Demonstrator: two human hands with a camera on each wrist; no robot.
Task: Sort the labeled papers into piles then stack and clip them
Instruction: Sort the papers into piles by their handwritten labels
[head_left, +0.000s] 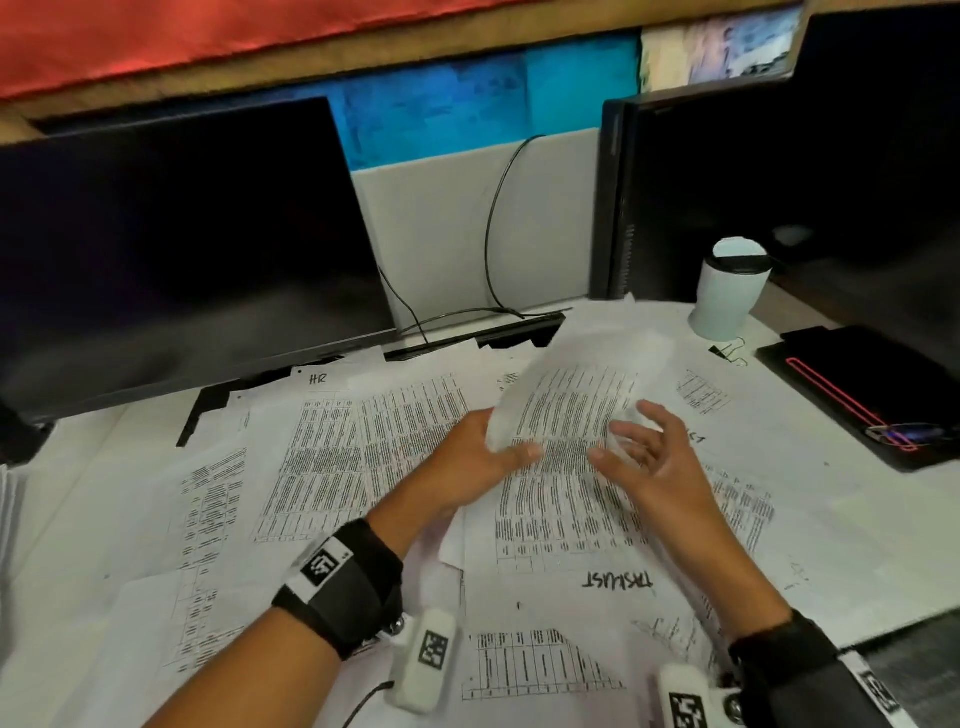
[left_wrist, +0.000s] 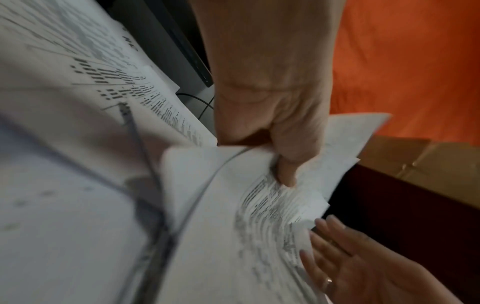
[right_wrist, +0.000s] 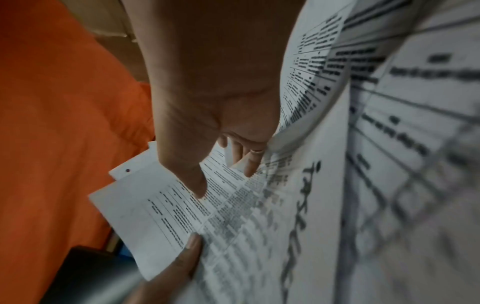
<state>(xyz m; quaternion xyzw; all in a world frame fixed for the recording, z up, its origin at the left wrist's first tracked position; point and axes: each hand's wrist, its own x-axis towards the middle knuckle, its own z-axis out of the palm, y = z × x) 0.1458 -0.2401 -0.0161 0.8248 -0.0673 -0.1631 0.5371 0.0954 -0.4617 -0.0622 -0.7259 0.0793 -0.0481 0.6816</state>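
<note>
From the head view, our left hand (head_left: 470, 457) pinches a sheet (head_left: 566, 415) lifted above the papers (head_left: 322, 447) at the desk's centre; our right hand (head_left: 649, 452) is spread loose at its 3 o'clock. The left wrist view shows the thumb (left_wrist: 285, 174) pressing the sheet. In the right wrist view, relaxed fingers (right_wrist: 249, 162) hold nothing.

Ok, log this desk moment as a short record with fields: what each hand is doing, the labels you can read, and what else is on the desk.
left hand: grips the near-left edge of the lifted sheet, thumb on top
right hand: open, fingers spread, at the sheet's right edge
lifted sheet: printed table, curled upward off the pile
readable labels: "HR" sheet by the monitor; "TASKLIST" sheet near the person, upside down to the camera
loose papers: overlapping across the desk
binder clip: beside the cup
monitor: dark
</note>
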